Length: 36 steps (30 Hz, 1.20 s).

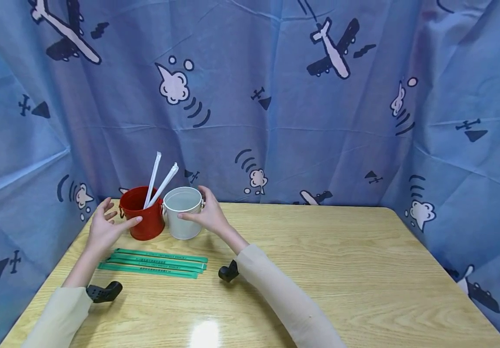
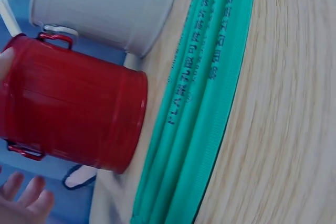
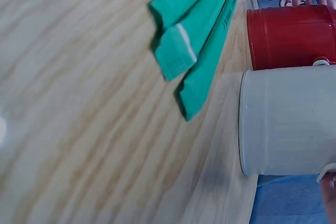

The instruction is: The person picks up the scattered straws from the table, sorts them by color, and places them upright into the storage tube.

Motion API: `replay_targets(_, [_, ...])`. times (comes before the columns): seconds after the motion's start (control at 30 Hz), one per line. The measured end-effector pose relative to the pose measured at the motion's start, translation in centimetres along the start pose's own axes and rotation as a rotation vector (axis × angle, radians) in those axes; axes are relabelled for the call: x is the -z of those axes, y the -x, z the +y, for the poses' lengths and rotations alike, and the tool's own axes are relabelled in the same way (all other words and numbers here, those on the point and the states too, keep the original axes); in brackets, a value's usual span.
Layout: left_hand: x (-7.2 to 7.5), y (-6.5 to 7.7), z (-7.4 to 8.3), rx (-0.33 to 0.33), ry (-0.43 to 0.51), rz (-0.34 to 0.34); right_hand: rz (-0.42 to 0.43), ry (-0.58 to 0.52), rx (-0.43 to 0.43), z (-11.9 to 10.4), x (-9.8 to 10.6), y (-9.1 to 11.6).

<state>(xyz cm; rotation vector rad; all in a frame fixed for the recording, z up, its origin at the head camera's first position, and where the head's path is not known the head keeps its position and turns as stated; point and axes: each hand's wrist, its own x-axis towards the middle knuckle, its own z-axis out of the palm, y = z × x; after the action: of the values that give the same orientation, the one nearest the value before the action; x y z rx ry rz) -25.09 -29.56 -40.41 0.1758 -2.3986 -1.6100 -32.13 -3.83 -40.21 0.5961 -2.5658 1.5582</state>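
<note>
- Two buckets stand upright, side by side, at the far left of the worktop [image 1: 319,261]: one red bucket [image 1: 152,224] and one white bucket [image 1: 183,228], the white one to its right.
- The red bucket shows two handle lugs in the left wrist view, one on each side.
- At least two white tubes [image 1: 153,179] lean in the red bucket, their upper ends well above its rim; the right-hand one looks thicker, and whether it is a single piece is unclear.
- Two hands are at the buckets, one to each. The left hand [image 1: 105,229] is by the red one, its fingers spread and its thumb in front of the bucket's side; three fingertips show apart from it in the left wrist view.
- The right hand [image 1: 212,215] is at the white bucket, thumb across the front and one finger near the right lug; I cannot tell whether the fingers pinch it.
- Four green packets [image 1: 158,263] with dark print lie close together on the worktop, just in front of the buckets.
- Two black devices [image 1: 105,292] sit at the wrists, beside two pale sleeves [image 1: 285,295].
- One blue curtain [image 1: 241,96] hangs behind, two large printed planes across its upper part.
</note>
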Motion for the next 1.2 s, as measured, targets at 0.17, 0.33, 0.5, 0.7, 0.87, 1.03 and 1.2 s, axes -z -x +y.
replay_targets(0.17, [0.6, 0.9, 1.1, -0.006, -0.024, 0.199, -0.010, -0.038, -0.033, 0.2, -0.1, -0.3])
replay_targets(0.33, [0.6, 1.6, 2.0, -0.094, -0.037, 0.321, -0.020, -0.080, -0.065, 0.5, -0.4, -0.6])
replay_targets(0.5, [0.0, 2.3, 2.4, -0.272, -0.065, 0.193, -0.023, -0.084, -0.040, 0.8, -0.6, -0.9])
replay_targets(0.7, [-0.8, 2.8, 1.7, -0.424, -0.060, -0.164, -0.031, -0.113, -0.046, 1.0, -0.8, -0.9])
replay_targets(0.87, [-1.5, 2.8, 1.3, -0.364, -0.156, -0.386, -0.037, -0.094, -0.050, 1.1, -0.7, -0.9])
replay_targets(1.03, [-1.9, 2.5, 0.9, -0.365, -0.286, -0.524, -0.037, -0.078, -0.043, 1.1, -0.5, -0.8])
replay_targets(1.2, [-2.4, 2.0, 0.0, -0.398, -0.356, -0.576, -0.045, -0.074, -0.032, 1.1, -0.4, -0.8])
